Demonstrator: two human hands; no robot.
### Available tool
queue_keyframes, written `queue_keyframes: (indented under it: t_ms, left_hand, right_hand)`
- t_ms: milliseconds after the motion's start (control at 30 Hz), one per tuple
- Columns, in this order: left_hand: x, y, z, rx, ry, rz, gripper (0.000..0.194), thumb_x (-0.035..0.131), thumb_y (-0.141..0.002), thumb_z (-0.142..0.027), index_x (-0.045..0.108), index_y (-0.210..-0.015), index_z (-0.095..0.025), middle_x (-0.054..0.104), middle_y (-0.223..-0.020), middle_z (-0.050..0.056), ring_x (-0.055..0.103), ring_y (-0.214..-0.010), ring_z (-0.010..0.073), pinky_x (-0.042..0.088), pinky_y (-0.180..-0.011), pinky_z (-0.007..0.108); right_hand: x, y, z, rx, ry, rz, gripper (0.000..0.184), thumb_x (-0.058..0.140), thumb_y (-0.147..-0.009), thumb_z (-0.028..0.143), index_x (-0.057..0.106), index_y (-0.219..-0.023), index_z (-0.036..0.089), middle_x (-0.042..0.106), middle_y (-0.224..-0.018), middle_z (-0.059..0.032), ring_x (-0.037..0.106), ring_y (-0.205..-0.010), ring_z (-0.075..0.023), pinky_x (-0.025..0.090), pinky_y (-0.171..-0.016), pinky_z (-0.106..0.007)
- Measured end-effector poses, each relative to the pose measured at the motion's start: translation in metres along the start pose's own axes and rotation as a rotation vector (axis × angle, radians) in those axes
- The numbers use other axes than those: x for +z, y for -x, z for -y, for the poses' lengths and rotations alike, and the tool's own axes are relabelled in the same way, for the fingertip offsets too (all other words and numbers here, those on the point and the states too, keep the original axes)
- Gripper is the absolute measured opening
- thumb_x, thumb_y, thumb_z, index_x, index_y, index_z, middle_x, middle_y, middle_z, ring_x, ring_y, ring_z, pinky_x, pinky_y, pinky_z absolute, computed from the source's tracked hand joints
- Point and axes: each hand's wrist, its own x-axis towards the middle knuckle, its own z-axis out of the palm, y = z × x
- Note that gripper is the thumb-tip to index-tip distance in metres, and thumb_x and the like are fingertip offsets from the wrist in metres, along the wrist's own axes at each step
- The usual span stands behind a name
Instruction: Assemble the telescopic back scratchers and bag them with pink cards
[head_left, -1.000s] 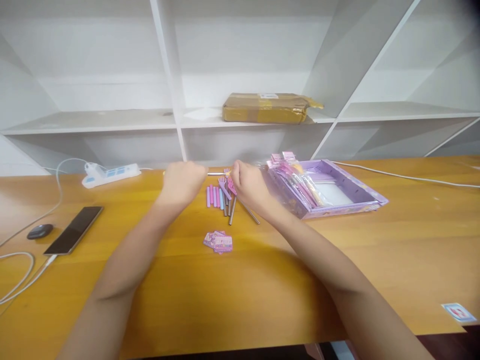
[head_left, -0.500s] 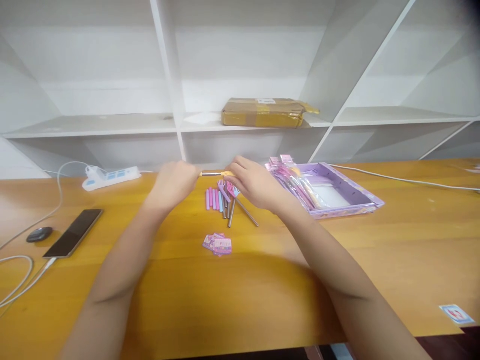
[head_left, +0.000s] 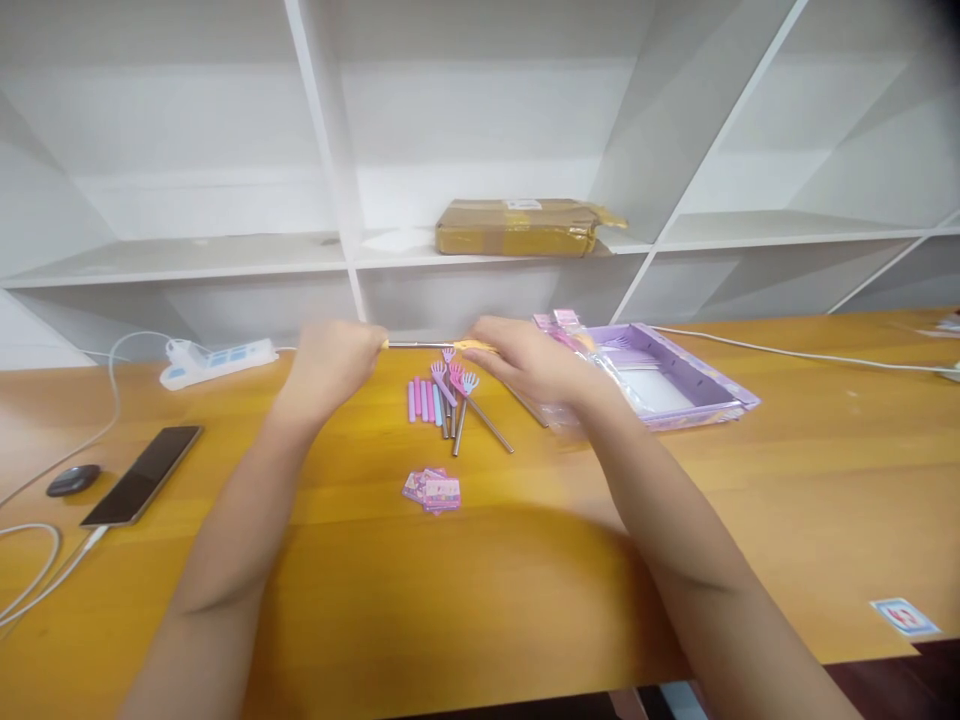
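Note:
A yellow back scratcher [head_left: 421, 345] with a metal rod is stretched level between my hands above the table. My left hand [head_left: 341, 358] is closed round its left end, and the grip there is mostly hidden. My right hand [head_left: 529, 358] pinches the yellow part at the other end. Just below lie several pink, purple and blue handles [head_left: 424, 400] in a row. Beside them are loose scratcher heads [head_left: 456, 378] on metal rods. Nearer me rests a small pile of printed cards [head_left: 435, 490].
A purple tray [head_left: 724, 400] with bagged scratchers [head_left: 570, 335] stands at the right. On the left are a phone [head_left: 146, 475], a black mouse-like object [head_left: 73, 481] and a power strip [head_left: 225, 362] with cables. A taped carton [head_left: 517, 228] sits on the shelf behind.
My hands have moved apart, and a longer stretch of the metal rod shows between them. The view has shifted slightly.

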Motion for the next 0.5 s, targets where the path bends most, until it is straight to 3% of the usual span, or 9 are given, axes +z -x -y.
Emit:
queue_keyframes:
  t_ms: [133,233,333,500]
  left_hand:
    - [-0.008,0.003,0.015,-0.021,-0.045,0.012,0.029,0.047,-0.089,-0.011,0.07,-0.074,-0.022,0.061,-0.064,0.009,0.057,-0.061,0.0251,0.025,-0.062,0.037]
    - [-0.019,0.011,0.04,-0.077,-0.077,0.031,0.024,0.051,-0.087,-0.013,0.066,-0.071,-0.023,0.055,-0.062,0.005,0.051,-0.062,0.0236,0.024,-0.065,0.036]
    - [-0.03,0.022,0.068,-0.15,-0.087,0.025,0.022,0.055,-0.083,-0.011,0.054,-0.064,-0.023,0.041,-0.059,0.0,0.033,-0.059,0.019,0.02,-0.065,0.035]
    - [-0.035,0.035,0.092,-0.147,-0.009,0.035,0.032,0.054,-0.082,-0.01,0.031,-0.061,-0.021,0.029,-0.061,-0.002,0.022,-0.061,0.0174,0.017,-0.065,0.034]
  right_hand:
    - [-0.029,0.013,-0.006,0.039,-0.07,0.07,0.048,0.047,-0.112,0.061,0.063,-0.088,0.023,0.067,-0.087,-0.0032,0.057,-0.08,-0.0198,0.042,-0.077,-0.033]
    - [-0.059,0.031,-0.021,0.164,-0.191,0.068,0.052,0.054,-0.107,0.068,0.062,-0.082,0.023,0.06,-0.079,-0.0011,0.049,-0.073,-0.0169,0.039,-0.071,-0.032]
    - [-0.087,0.052,-0.041,0.324,-0.303,-0.065,0.059,0.061,-0.1,0.077,0.06,-0.077,0.022,0.043,-0.068,0.0021,0.035,-0.066,-0.0148,0.032,-0.067,-0.033]
    - [-0.105,0.069,-0.053,0.395,-0.398,0.061,0.067,0.067,-0.089,0.087,0.056,-0.071,0.023,0.032,-0.065,0.0029,0.03,-0.066,-0.0158,0.027,-0.066,-0.037]
